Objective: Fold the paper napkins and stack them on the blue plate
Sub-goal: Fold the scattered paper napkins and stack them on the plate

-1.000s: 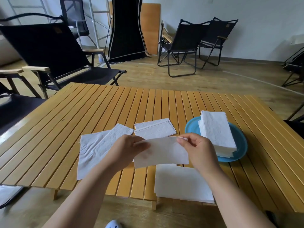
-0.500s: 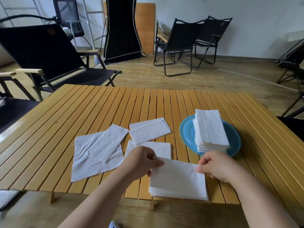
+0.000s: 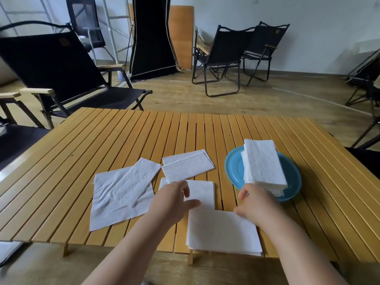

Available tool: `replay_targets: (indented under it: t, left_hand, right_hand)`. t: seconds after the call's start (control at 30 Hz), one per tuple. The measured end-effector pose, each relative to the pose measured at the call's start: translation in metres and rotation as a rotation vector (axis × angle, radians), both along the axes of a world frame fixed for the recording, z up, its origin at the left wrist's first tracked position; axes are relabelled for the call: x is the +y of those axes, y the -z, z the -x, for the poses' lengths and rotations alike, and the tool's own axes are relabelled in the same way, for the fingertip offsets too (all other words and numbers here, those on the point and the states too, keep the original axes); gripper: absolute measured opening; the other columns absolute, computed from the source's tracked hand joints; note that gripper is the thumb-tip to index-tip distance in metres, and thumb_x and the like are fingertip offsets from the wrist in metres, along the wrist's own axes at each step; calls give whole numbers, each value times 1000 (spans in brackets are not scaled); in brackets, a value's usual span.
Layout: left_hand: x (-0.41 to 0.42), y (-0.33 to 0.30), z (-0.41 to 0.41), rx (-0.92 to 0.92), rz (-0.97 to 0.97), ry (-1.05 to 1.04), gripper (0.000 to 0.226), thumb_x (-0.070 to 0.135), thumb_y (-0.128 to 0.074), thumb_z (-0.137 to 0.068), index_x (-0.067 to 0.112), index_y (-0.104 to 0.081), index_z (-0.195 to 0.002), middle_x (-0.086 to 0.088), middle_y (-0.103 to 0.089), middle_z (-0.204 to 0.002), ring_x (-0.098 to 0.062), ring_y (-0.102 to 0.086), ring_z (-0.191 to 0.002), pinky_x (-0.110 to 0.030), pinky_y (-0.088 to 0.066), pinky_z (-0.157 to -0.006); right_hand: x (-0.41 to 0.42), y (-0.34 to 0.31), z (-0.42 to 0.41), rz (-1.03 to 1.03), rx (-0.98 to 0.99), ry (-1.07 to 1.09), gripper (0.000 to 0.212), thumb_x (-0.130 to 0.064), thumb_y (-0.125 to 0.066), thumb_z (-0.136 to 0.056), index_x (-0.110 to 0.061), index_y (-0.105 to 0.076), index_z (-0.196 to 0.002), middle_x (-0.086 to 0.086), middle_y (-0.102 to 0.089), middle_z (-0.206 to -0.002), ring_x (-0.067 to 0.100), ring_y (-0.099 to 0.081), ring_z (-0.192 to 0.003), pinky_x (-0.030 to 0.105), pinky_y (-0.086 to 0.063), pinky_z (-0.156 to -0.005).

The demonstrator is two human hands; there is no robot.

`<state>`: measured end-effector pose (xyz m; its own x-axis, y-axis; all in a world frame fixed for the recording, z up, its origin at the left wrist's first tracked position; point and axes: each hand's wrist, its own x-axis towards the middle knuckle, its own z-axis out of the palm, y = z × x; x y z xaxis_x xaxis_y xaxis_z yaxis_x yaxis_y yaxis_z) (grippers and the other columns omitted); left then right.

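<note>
A slatted wooden table (image 3: 205, 130) filled the lower half of the head view, and folding camp chairs stood around it: a large black one with wooden armrests (image 3: 61, 75) just past the far-left corner, and two more (image 3: 242, 54) well apart from the table near the back wall. A black panel (image 3: 152, 38) and a wooden board (image 3: 182, 36) leaned against that wall.

On the table's right side sat one blue plate (image 3: 233, 169), bearing a single tall stack of folded napkins (image 3: 263, 167) that covered most of its middle and hid the plate's near rim in part. Left of the plate, five separate lots of white paper lay on the slats: a large creased open napkin (image 3: 115, 204), a folded strip (image 3: 141, 177) lying tilted across its upper right corner, a folded napkin (image 3: 187, 164) further back, a flat napkin (image 3: 202, 192) near the centre, and a pile of flat napkins (image 3: 222, 233) at the near edge, slightly overhanging it.

The left hand (image 3: 174, 200) hovered over the central flat napkin, fingers loosely spread and gripping nothing, partly covering that sheet's left side. The right hand (image 3: 257, 204) rested at the far right corner of the near pile, just beside the plate; whether its fingers pinched a sheet could not be told, since the back of the hand hid them.
</note>
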<state>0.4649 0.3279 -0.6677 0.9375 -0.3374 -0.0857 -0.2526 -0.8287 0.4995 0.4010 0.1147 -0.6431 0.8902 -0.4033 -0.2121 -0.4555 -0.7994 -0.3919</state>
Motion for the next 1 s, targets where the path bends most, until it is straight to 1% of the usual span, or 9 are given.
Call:
replay_targets:
  t: [0.13,0.27,0.4,0.53,0.6,0.67,0.77,0.93,1.0]
  left_hand:
    - [24,5,-18,-75,15,6,38,37,-75,-87,32,-62,-122,10,-54,-134,-12,-51,-118,-29,-49,-95]
    - [53,11,-28,7,-8,194,52,30,-79,-84,37,-60,-132,21,-45,-147,-7,-46,-131,-28,-44,-107]
    - [66,11,-32,16,-34,288,46,24,-78,-86,39,-65,-128,29,-39,-148,-3,-46,-128,-17,-39,-102]
    - [64,15,-37,-38,20,292,30,22,-76,-88,34,-75,-115,29,-48,-137,-1,-50,-122,-5,-36,-91]
    - [59,20,-40,-27,88,247,25,23,-77,-87,33,-77,-109,34,-50,-127,-3,-54,-120,-16,-46,-96]
    - [55,24,-42,12,121,193,26,24,-78,-86,36,-76,-109,28,-54,-124,-8,-56,-118,-30,-50,-99]
    - [49,26,-41,-9,191,192,16,24,-76,-88,35,-76,-100,24,-57,-116,-8,-58,-113,-34,-53,-96]
    - [44,29,-41,-142,155,159,13,21,-66,-94,27,-77,-100,13,-64,-124,-3,-58,-113,-6,-41,-90]
    - [43,28,-40,-131,186,117,15,17,-65,-94,25,-76,-101,11,-67,-119,-5,-60,-108,-10,-45,-89]
  right_hand:
    - [19,7,-17,-117,-249,-163,28,-29,-74,-89,-32,-61,-113,-15,-62,-111,3,-57,-96,12,-44,-73]
    - [36,18,-25,-145,-229,-294,38,-29,-66,-95,-38,-58,-131,-19,-57,-133,5,-58,-114,17,-45,-89]
    - [40,34,-29,-150,-169,-360,34,-32,-65,-95,-39,-62,-128,-22,-57,-137,-1,-53,-121,14,-41,-93]
    - [40,40,-31,-155,-159,-355,42,-40,-70,-91,-38,-61,-133,-24,-55,-140,-2,-49,-128,17,-39,-100]
    - [40,41,-32,-159,-162,-365,46,-41,-70,-91,-36,-61,-136,-24,-52,-143,-2,-47,-131,18,-38,-104]
    - [39,42,-34,-171,-168,-370,46,-39,-69,-92,-35,-61,-137,-24,-50,-146,-1,-45,-134,17,-33,-106]
    - [39,46,-38,-166,-188,-370,43,-33,-66,-95,-34,-61,-137,-21,-49,-148,-1,-42,-137,17,-26,-110]
    - [39,48,-37,-139,-208,-389,43,-36,-68,-93,-35,-61,-136,-22,-47,-149,-2,-38,-139,25,-13,-122]
    - [37,48,-35,-153,-189,-409,47,-37,-73,-89,-36,-62,-135,-23,-46,-149,-2,-37,-140,28,-9,-125]
